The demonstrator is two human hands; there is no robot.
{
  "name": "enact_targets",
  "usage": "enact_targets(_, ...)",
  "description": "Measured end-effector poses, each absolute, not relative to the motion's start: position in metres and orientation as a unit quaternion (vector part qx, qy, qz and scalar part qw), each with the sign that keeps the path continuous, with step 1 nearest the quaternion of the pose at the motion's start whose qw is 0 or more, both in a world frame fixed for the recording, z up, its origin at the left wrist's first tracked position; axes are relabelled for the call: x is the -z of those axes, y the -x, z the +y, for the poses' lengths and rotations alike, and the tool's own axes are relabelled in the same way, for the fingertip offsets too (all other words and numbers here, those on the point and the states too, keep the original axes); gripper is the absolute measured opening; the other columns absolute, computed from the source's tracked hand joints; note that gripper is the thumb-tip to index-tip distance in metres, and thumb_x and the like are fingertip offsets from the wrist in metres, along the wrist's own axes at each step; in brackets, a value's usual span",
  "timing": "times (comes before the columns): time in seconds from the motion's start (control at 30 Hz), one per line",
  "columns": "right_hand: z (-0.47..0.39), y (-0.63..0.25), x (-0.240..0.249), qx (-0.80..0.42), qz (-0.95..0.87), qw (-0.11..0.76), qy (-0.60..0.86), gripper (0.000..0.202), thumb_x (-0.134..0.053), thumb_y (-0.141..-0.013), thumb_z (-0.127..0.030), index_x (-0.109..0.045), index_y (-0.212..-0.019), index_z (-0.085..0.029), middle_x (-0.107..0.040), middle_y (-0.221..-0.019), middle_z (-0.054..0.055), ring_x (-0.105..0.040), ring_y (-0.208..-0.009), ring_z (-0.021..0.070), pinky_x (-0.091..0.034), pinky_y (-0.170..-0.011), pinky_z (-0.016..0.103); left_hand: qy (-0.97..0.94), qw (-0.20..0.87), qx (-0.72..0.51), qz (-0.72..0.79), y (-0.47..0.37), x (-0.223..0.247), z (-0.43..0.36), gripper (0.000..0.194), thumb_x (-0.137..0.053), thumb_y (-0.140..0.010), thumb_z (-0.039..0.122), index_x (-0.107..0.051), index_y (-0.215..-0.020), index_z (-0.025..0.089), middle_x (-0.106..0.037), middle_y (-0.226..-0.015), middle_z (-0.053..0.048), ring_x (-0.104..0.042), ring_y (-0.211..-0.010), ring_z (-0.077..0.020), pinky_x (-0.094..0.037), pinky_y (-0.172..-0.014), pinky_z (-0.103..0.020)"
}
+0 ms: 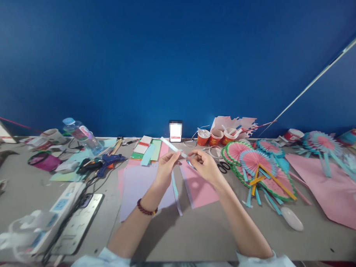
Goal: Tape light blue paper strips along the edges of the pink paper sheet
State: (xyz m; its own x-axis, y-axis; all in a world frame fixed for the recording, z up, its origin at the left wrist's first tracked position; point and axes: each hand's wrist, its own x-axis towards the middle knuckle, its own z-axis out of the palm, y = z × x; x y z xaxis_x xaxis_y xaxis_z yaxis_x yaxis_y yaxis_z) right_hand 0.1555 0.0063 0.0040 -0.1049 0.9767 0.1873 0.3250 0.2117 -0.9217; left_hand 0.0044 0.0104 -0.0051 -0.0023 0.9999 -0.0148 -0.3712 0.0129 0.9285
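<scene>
The table is supporting paper fans at three o'clock and lilac paper around eight. The left hand and right hand are pinching; a phone is standing at twelve, likely for viewing. Between fingertips, a pale strip is spanning both grips, presumably for steadiness.

Pale strip, narrow; I've got it pinched above the table, mid-width, slanted, free end up-left toward the far edge.
</scene>
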Motion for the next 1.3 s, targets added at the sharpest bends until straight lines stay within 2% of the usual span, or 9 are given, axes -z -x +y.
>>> enact_targets(0.17, 0.004, -0.154, -0.005, -0.366, -0.655, 0.447, 0.486, 0.02, -0.055, -0.08, -0.031, -0.058, -0.094, -0.018, -0.05, -0.059, -0.005, -0.048, -0.056, 0.0118, -0.038, -0.057, 0.025, -0.448, 0.551, -0.576, 0.406, -0.01, 0.005, 0.008, 0.025, -0.078, -0.062, 0.035, -0.074, -0.08, 0.019, -0.073, -0.089, -0.006, -0.064, -0.076, -0.0164, -0.047, -0.065, -0.025)
enact_targets(0.3, 0.001, -0.153, -0.008, -0.362, -0.666, 0.444, 0.478, 0.02, -0.052, -0.082, -0.03, -0.055, -0.098, -0.02, -0.052, -0.062, -0.004, -0.051, -0.058, 0.013, -0.04, -0.059, 0.026, -0.442, 0.514, -0.588, 0.441, -0.009, 0.004, 0.007, 0.022, -0.077, -0.064, 0.035, -0.074, -0.076, 0.018, -0.073, -0.079, -0.005, -0.064, -0.072, -0.0159, -0.047, -0.064, -0.025)
enact_targets(0.47, -0.002, -0.152, -0.009, -0.396, -0.666, 0.448, 0.446, 0.021, -0.048, -0.081, -0.022, -0.053, -0.102, -0.02, -0.062, -0.08, 0.002, -0.061, -0.079, 0.0163, -0.046, -0.071, 0.029, -0.435, 0.503, -0.589, 0.459, -0.007, 0.002, 0.007, 0.022, -0.075, -0.067, 0.035, -0.073, -0.078, 0.016, -0.07, -0.067, -0.003, -0.062, -0.064, -0.0134, -0.045, -0.058, -0.022)
enact_targets(0.67, -0.001, -0.152, -0.006, -0.365, -0.682, 0.435, 0.461, 0.022, -0.047, -0.082, -0.021, -0.054, -0.103, -0.022, -0.065, -0.094, 0.005, -0.061, -0.087, 0.0172, -0.048, -0.07, 0.029, -0.452, 0.478, -0.604, 0.45, -0.007, 0.0, 0.006, 0.021, -0.072, -0.071, 0.036, -0.071, -0.079, 0.016, -0.07, -0.067, -0.003, -0.063, -0.064, -0.0133, -0.045, -0.055, -0.021)
enact_targets(0.83, 0.0, -0.152, -0.005, -0.333, -0.693, 0.451, 0.453, 0.02, -0.048, -0.081, -0.018, -0.056, -0.099, -0.022, -0.065, -0.098, 0.004, -0.061, -0.088, 0.0164, -0.049, -0.076, 0.03, -0.461, 0.483, -0.605, 0.434, -0.007, -0.001, 0.007, 0.023, -0.072, -0.07, 0.036, -0.068, -0.079, 0.015, -0.07, -0.068, -0.003, -0.064, -0.064, -0.0139, -0.045, -0.055, -0.022)
enact_targets(0.97, 0.001, -0.151, -0.003, -0.358, -0.673, 0.468, 0.446, 0.023, -0.049, -0.078, -0.016, -0.056, -0.099, -0.021, -0.065, -0.096, 0.004, -0.062, -0.084, 0.0172, -0.05, -0.076, 0.033, -0.462, 0.516, -0.602, 0.397, -0.008, 0.001, 0.008, 0.028, -0.078, -0.063, 0.031, -0.067, -0.085, 0.016, -0.071, -0.077, -0.003, -0.066, -0.069, -0.0156, -0.049, -0.063, -0.025)
enact_targets(1.07, 0.002, -0.15, -0.001, -0.401, -0.644, 0.487, 0.433, 0.024, -0.052, -0.077, -0.017, -0.055, -0.1, -0.021, -0.067, -0.097, 0.005, -0.064, -0.087, 0.019, -0.051, -0.078, 0.035, -0.472, 0.512, -0.596, 0.4, -0.007, 0.003, 0.008, 0.027, -0.077, -0.064, 0.03, -0.067, -0.086, 0.017, -0.071, -0.081, -0.004, -0.066, -0.073, -0.0171, -0.051, -0.068, -0.028)
enact_targets(1.17, 0.003, -0.148, 0.0, -0.442, -0.619, 0.475, 0.443, 0.025, -0.056, -0.079, -0.021, -0.056, -0.104, -0.022, -0.069, -0.094, 0.006, -0.067, -0.084, 0.0197, -0.05, -0.078, 0.037, -0.502, 0.459, -0.597, 0.425, -0.006, 0.004, 0.008, 0.022, -0.074, -0.068, 0.032, -0.069, -0.084, 0.017, -0.071, -0.083, -0.005, -0.066, -0.076, -0.0181, -0.05, -0.071, -0.03)
enact_targets(1.3, 0.002, -0.145, -0.003, -0.468, -0.594, 0.464, 0.462, 0.027, -0.058, -0.079, -0.024, -0.057, -0.106, -0.022, -0.071, -0.092, 0.006, -0.068, -0.08, 0.0198, -0.049, -0.078, 0.037, -0.538, 0.355, -0.598, 0.476, -0.002, 0.003, 0.009, 0.015, -0.072, -0.07, 0.03, -0.071, -0.08, 0.019, -0.071, -0.087, -0.006, -0.065, -0.091, -0.022, -0.048, -0.085, -0.034)
